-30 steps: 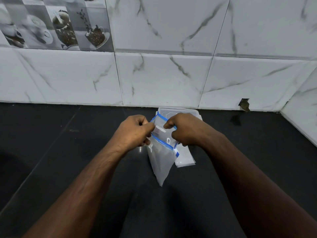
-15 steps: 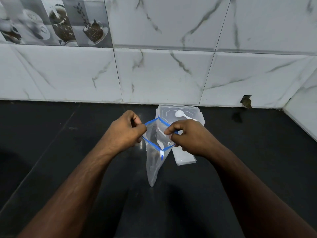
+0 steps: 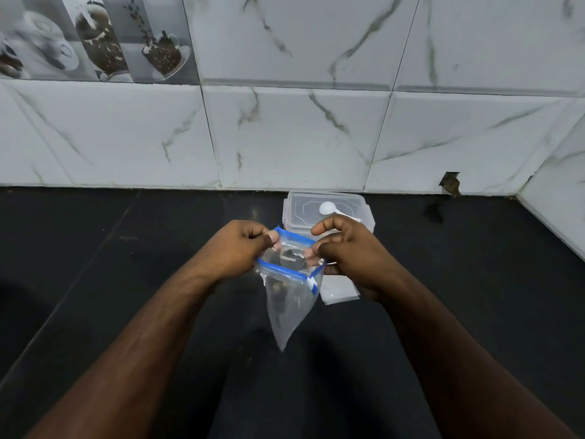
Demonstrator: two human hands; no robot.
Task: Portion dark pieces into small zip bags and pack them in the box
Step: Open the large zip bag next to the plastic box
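A small clear zip bag (image 3: 289,307) with a blue rim and a white slider hangs above the black counter. Its mouth is pulled wide. My left hand (image 3: 235,248) pinches the left side of the rim, and my right hand (image 3: 346,248) pinches the right side. The bag looks see-through, with nothing clearly visible inside. Behind my hands a clear plastic box (image 3: 327,207) sits against the wall with its lid on, and a white scoop (image 3: 330,209) lies on the lid.
A flat stack of clear zip bags (image 3: 338,293) lies on the counter under my right hand. The black counter (image 3: 126,264) ends at a white marble-tiled wall (image 3: 300,137). The wall turns a corner at the far right.
The bag's mouth has gone from nearly flat to spread wide between my hands. My hands have moved apart, and the box lid and scoop show more behind them.
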